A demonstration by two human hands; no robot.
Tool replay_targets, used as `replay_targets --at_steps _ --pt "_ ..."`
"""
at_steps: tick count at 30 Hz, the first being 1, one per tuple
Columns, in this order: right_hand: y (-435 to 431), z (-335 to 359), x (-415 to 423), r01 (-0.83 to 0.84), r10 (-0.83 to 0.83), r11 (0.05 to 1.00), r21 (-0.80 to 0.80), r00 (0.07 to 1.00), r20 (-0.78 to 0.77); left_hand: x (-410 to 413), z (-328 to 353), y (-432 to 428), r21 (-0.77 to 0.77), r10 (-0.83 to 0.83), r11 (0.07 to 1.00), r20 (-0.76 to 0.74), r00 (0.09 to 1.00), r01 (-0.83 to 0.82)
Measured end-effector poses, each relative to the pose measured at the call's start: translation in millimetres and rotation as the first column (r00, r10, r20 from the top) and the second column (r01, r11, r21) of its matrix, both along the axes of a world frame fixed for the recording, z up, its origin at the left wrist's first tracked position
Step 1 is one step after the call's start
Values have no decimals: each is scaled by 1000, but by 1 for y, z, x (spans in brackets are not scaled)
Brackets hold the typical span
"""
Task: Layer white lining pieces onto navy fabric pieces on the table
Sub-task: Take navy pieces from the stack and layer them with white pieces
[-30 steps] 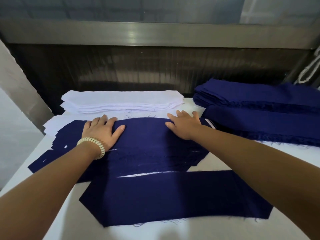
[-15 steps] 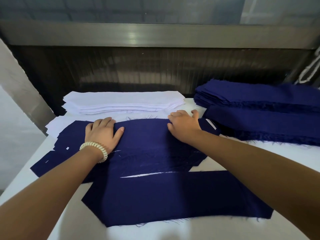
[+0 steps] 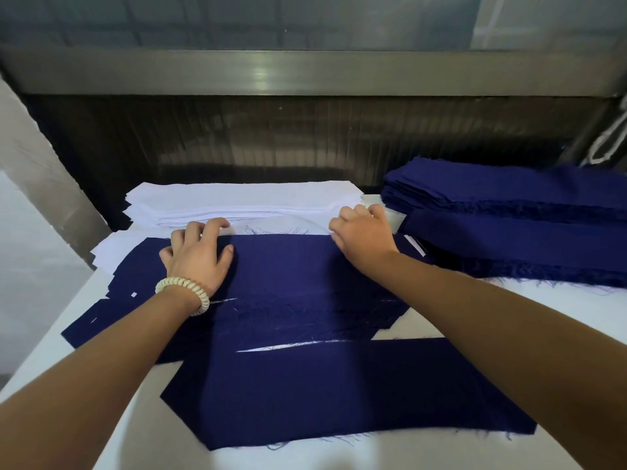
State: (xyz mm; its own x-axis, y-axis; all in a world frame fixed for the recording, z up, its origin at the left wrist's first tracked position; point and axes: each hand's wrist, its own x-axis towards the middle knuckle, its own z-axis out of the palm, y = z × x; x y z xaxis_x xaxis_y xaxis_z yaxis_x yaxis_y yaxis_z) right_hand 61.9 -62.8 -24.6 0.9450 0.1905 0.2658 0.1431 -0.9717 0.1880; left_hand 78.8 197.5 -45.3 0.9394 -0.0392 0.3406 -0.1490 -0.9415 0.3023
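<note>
Steel rail [image 3: 264, 74] spans 12 o'clock, frosted pane [image 3: 237, 18] above it, dark ribbed panel [image 3: 305, 140] just below. Grey slanted post [image 3: 40, 171] at 9 o'clock. White cord [image 3: 610, 144] at 2 o'clock, partly cut off by the frame edge.

A garment workshop is indicated: cut navy pieces [image 3: 509, 201] with frayed edges are stacked in bulk near a lining stack [image 3: 244, 201] on a white table [image 3: 559, 310], backed by a metal rail [image 3: 305, 72].
</note>
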Motion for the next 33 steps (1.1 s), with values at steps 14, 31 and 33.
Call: replay_targets --at_steps 14,31,33 --pt "-18 26 -6 -80 -11 967 242 936 352 3 21 1 -90 -1 996 223 975 22" --pt "-57 47 -46 -107 -68 788 606 964 257 -31 61 -8 164 -299 950 224 928 266" --pt "-63 43 -56 -99 -56 807 582 969 242 -36 60 -9 195 -330 937 217 919 291"
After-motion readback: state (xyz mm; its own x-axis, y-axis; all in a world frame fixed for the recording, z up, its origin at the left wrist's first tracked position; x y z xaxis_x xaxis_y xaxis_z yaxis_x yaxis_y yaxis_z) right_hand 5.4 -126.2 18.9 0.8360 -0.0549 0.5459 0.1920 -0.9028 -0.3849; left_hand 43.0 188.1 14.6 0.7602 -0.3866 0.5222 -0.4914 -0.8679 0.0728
